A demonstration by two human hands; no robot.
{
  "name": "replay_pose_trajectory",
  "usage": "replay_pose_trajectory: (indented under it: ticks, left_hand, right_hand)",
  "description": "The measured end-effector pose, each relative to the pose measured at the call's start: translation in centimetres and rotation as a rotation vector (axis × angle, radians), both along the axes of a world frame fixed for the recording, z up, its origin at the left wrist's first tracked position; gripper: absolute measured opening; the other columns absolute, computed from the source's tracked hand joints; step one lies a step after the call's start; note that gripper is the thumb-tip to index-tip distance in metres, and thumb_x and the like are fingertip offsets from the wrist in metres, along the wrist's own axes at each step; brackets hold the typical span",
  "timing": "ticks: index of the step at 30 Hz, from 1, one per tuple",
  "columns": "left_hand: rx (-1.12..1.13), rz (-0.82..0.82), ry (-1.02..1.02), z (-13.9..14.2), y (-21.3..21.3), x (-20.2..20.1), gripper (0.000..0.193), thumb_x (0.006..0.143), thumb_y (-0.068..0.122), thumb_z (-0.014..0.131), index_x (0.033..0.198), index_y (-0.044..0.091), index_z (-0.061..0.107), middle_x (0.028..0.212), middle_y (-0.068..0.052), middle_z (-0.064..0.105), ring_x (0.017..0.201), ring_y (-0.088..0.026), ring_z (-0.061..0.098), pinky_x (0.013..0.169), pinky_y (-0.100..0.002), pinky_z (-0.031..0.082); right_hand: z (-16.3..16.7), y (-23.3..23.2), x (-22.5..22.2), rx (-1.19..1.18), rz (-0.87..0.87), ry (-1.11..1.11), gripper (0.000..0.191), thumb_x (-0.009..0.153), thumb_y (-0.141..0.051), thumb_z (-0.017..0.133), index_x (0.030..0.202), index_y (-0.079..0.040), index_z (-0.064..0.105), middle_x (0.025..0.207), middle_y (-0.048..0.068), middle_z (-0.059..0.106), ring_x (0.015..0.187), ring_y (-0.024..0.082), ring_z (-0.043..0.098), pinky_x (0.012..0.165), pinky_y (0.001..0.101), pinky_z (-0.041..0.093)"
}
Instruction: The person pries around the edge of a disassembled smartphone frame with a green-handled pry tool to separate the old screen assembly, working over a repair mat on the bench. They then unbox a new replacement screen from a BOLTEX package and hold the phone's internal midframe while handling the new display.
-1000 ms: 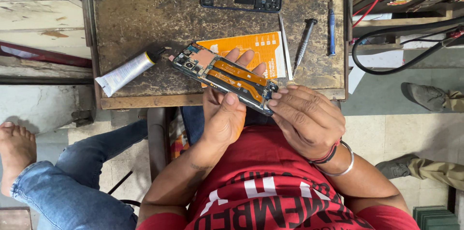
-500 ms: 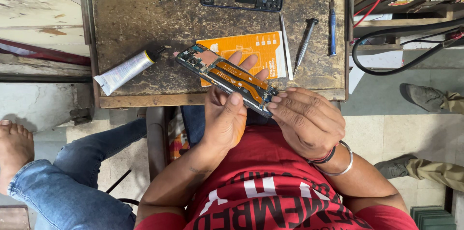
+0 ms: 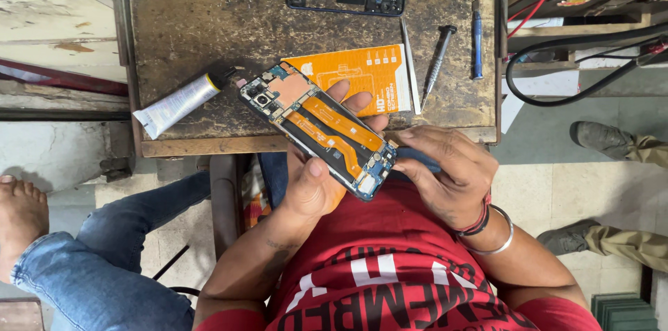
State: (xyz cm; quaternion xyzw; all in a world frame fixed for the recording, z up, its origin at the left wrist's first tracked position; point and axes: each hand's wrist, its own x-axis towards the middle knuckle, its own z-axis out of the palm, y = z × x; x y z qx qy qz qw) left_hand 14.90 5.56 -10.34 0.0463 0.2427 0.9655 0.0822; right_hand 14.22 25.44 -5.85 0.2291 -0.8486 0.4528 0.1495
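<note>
Here we cradle the opened smartphone (image 3: 321,128) in the left hand (image 3: 316,181); right hand (image 3: 449,174), gripping its lower end, should work gently.

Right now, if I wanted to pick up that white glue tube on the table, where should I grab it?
Probably best to hold the white tube around its round middle, with your hand coming down from above. It lies flat and slanted on the worn table, black cap up-right, flat crimped end down-left. Both long sides are free, so fingers can fit on each. Avoid the thin crimped end; it may flop.
</note>
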Motion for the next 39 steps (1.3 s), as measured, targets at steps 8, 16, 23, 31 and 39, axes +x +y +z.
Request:
replay_pose_trajectory:
  ticks: [8,16,23,31,39]
  left_hand:
    - [-0.035,-0.049,-0.013,0.36,-0.19,-0.03,0.116,0.083,0.047,0.089,0.165,0.004,0.020,0.156,-0.019,0.043,0.140,-0.038,0.054,0.118,-0.052,0.049]
    - [-0.031,-0.053,0.022,0.20,-0.11,0.02,0.116,0.084,0.046,0.089,0.166,0.003,0.020,0.157,-0.021,0.043,0.140,-0.038,0.055,0.120,-0.052,0.048]
    - [-0.053,-0.041,0.029,0.34,-0.11,0.18,0.116,0.085,0.047,0.089,0.165,0.000,0.019,0.157,-0.023,0.043,0.140,-0.039,0.055,0.119,-0.053,0.049]
    - [-0.041,-0.046,0.023,0.38,0.00,0.26,0.115,0.085,0.044,0.089,0.165,0.000,0.019,0.158,-0.023,0.042,0.141,-0.039,0.054,0.120,-0.053,0.049]
    - [-0.065,-0.040,0.029,0.17,0.05,0.33,0.116,0.084,0.043,0.090,0.165,0.000,0.019,0.158,-0.024,0.042,0.141,-0.041,0.053,0.120,-0.054,0.049]
  right_hand:
    - [-0.66,-0.08,-0.15,-0.085,0.050,0.021,0.029,0.083,-0.009,0.086,0.107,0.002,0.073,0.104,0.014,0.076,0.101,0.028,0.077,0.089,0.0348,0.063]
    - [-0.58,0.21,-0.36,-0.050,0.072,0.057,0.030,0.082,-0.007,0.087,0.108,0.001,0.073,0.105,0.015,0.076,0.102,0.030,0.078,0.089,0.0357,0.063]
    - [-0.62,0.34,-0.51,-0.096,0.132,0.064,0.026,0.082,-0.003,0.086,0.106,0.000,0.074,0.105,0.014,0.075,0.101,0.030,0.077,0.090,0.0360,0.064]
    - [-0.72,0.47,-0.40,-0.077,0.142,0.074,0.025,0.083,-0.003,0.085,0.106,-0.001,0.075,0.106,0.014,0.075,0.102,0.030,0.077,0.090,0.0361,0.065]
    - [-0.85,0.74,-0.27,-0.022,0.133,0.070,0.025,0.083,-0.007,0.086,0.106,-0.003,0.076,0.106,0.013,0.076,0.101,0.027,0.078,0.087,0.0336,0.064]
